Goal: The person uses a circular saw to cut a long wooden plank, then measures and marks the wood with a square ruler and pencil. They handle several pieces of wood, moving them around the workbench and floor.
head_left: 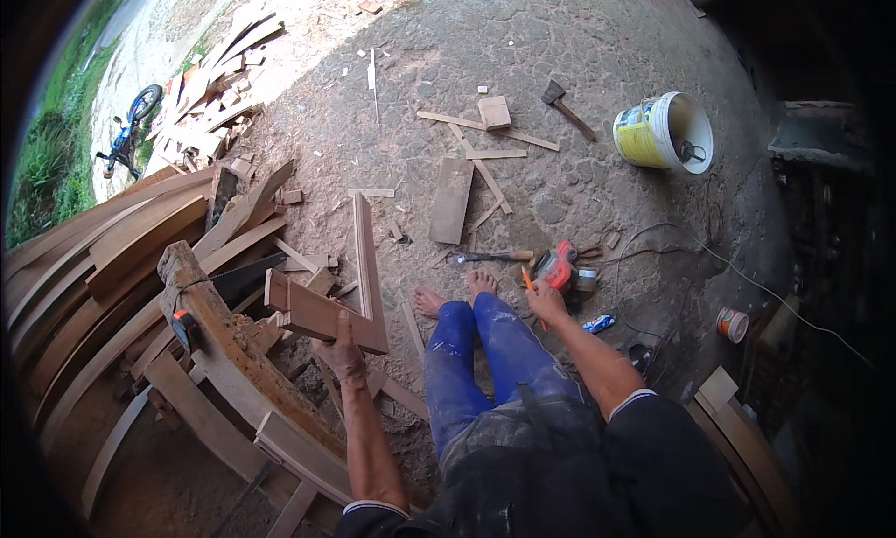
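Note:
My left hand (343,356) grips an L-shaped wooden frame piece (317,312) at its lower arm, near the corner; the other arm runs away from me. In my right hand (546,302) is an orange pencil (528,279), tilted in front of my right knee. Just beyond that hand lies a red power tool (560,267) with a cable. A wooden-handled tool (497,256) rests by my bare feet. To the left, an orange and black tape measure (184,328) sits on a rough timber beam (224,356).
Stacked boards (112,249) fill the left side, with a scrap pile (210,99) beyond. Ahead lie a flat board (452,200), thin strips, a wooden block (495,112) and a hatchet (567,109). A white-yellow bucket (644,135) is tipped over at right; a cord (747,275) crosses the floor.

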`<state>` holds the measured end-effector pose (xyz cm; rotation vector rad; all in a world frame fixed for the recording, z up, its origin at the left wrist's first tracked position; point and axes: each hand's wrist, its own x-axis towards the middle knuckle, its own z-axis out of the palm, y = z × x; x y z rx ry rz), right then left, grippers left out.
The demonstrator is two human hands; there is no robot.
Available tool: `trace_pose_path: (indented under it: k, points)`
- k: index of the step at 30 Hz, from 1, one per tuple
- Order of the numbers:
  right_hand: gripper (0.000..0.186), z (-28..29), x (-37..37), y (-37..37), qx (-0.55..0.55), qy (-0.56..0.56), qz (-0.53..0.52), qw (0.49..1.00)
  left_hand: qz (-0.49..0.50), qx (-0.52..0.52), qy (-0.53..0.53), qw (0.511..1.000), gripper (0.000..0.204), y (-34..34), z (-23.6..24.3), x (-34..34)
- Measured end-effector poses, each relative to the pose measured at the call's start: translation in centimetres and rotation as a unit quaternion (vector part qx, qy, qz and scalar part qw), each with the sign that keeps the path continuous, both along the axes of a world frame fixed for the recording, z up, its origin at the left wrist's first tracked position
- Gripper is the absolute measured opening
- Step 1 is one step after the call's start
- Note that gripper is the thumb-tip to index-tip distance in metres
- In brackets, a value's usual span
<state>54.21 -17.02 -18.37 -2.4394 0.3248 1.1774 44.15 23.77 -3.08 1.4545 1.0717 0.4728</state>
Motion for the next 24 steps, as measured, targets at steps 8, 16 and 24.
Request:
trace_pose_path:
  k: [8, 16, 24]
  points:
    - [0.037, -11.4, 2.2, 3.8, -0.002, -0.064, 0.031, 0.997, 0.02, 0.018, -0.024, 0.999, 0.031, 2.0, -8.4, 2.1]
    - [0.037, -31.3, 12.9, -0.7, -0.058, -0.119, 0.014, 0.991, -0.006, 0.044, -0.112, 0.993, 0.046, 5.1, -25.5, 5.3]
    - [0.044, -40.5, 25.7, -10.1, -0.048, -0.266, 0.002, 0.963, -0.016, 0.084, -0.163, 0.983, 0.048, 4.0, -40.8, 10.7]
